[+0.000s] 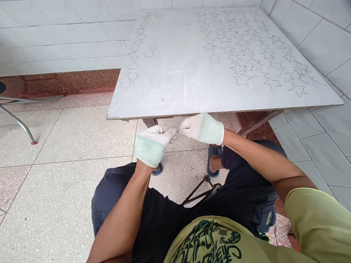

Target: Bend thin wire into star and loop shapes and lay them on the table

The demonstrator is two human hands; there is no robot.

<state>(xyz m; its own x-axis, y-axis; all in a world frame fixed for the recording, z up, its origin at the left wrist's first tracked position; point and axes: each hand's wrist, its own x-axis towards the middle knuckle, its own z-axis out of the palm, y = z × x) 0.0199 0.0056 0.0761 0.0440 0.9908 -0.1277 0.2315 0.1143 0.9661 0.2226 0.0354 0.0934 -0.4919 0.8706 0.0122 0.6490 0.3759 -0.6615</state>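
Note:
Both my hands wear white knitted gloves with pale green cuffs and meet just below the table's front edge. My left hand is closed, its fingers pinched on a thin metal wire. Pinched at nearly the same spot, my right hand comes in from the right, its fingertips almost touching the left ones. Only a faint bit of the wire shows under the fingers; its full shape is hidden. On the grey-white tabletop beyond lie many star-shaped wires at the right.
Curved, partly bent wires lie in a row along the table's left side, with one set apart. Tiled walls border the table at the back and right. A metal-legged chair stands at far left. Below me is a folding stool's frame.

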